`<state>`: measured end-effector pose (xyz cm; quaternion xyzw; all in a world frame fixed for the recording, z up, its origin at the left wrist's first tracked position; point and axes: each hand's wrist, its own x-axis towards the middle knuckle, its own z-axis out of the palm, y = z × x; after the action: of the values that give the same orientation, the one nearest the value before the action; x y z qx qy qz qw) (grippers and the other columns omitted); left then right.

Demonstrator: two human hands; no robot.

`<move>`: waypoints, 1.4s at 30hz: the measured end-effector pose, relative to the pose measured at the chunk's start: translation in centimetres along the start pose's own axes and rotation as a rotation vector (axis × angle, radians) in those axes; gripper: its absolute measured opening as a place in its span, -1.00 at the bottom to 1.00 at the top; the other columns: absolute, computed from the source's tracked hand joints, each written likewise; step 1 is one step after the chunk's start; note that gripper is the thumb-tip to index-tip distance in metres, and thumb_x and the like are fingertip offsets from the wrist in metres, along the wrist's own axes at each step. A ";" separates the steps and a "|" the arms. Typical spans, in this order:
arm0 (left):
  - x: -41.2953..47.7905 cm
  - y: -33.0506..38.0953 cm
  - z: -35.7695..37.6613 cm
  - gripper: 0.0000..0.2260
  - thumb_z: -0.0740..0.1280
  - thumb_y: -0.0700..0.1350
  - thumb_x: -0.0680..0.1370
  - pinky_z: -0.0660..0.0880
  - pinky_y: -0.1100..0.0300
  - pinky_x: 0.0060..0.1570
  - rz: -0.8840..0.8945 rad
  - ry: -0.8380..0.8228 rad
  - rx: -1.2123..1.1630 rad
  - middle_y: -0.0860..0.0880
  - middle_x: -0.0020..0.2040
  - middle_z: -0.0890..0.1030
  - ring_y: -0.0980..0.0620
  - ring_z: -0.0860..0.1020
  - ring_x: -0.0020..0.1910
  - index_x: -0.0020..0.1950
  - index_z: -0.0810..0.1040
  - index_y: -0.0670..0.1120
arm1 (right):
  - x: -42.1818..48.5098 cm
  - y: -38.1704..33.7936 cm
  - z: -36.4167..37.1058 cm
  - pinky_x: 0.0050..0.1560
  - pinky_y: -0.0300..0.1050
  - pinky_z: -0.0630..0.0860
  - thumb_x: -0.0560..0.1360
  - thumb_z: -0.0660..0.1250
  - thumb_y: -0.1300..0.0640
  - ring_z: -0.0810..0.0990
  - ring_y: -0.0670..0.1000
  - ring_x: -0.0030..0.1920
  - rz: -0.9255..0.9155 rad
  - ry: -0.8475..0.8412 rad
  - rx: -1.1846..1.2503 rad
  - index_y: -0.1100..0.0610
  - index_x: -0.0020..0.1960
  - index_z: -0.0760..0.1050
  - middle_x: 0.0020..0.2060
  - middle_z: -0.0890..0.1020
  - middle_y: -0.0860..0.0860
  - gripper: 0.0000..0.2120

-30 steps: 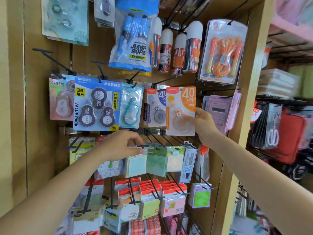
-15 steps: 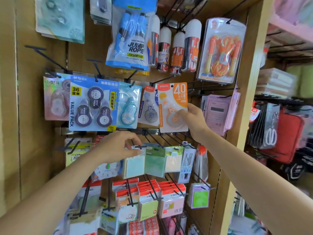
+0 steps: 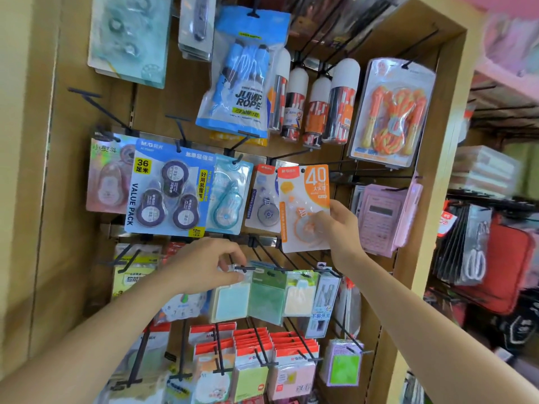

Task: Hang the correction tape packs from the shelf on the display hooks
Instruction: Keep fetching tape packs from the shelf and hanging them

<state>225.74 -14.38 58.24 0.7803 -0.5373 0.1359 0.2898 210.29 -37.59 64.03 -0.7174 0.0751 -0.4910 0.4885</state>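
Our right hand (image 3: 341,228) pinches orange correction tape pack (image 3: 303,199) low, hole end up, likely for hooking; it overlaps neighbouring tape pack (image 3: 264,199). Left hand (image 3: 207,266) pinches sticky-note pack (image 3: 232,301) top, probably steadying.

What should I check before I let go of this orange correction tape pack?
1. Right hand grips the orange correction tape pack: ok.
2. Its hang hole is threaded on a hook: cannot tell.
3. Printed front faces outward: ok.
4. Clear of neighbours: not ok, it overlaps the blue-and-white correction tape pack on its left.
5. Left hand free to help: not ok, it pinches the pale blue sticky-note pack lower down.
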 end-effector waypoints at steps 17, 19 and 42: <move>-0.2 0.6 -0.2 -0.82 0.50 0.15 0.46 0.37 0.30 -0.24 0.013 -0.005 0.015 0.34 -0.13 0.55 0.31 0.58 -0.10 0.03 0.60 0.24 | 4.4 0.4 2.5 0.16 0.16 0.61 0.52 0.44 0.19 0.67 0.07 0.06 0.076 -0.014 -0.146 0.07 0.16 0.61 0.05 0.70 0.01 -0.78; -0.2 0.5 -0.1 -0.82 0.50 0.15 0.46 0.38 0.31 -0.25 0.010 0.002 0.017 0.34 -0.13 0.56 0.32 0.58 -0.10 0.03 0.60 0.25 | 5.9 0.6 3.3 0.16 0.13 0.61 0.50 0.46 0.17 0.67 0.06 0.05 0.057 -0.001 -0.253 0.11 0.16 0.62 0.04 0.70 0.02 -0.76; -4.6 3.1 1.2 -0.55 0.45 0.13 0.49 0.45 0.02 0.11 0.057 0.176 0.446 0.05 0.25 0.64 -0.06 0.57 0.18 0.37 0.56 0.09 | -11.3 -0.4 -2.8 0.07 0.08 0.58 0.52 0.37 0.07 0.60 0.12 0.12 -0.509 -0.402 -0.934 0.05 0.22 0.60 0.10 0.67 0.01 -0.72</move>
<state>221.05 -12.44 55.79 0.7946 -0.4887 0.3265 0.1521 202.24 -32.52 57.33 -0.9321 0.0146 -0.3618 -0.0097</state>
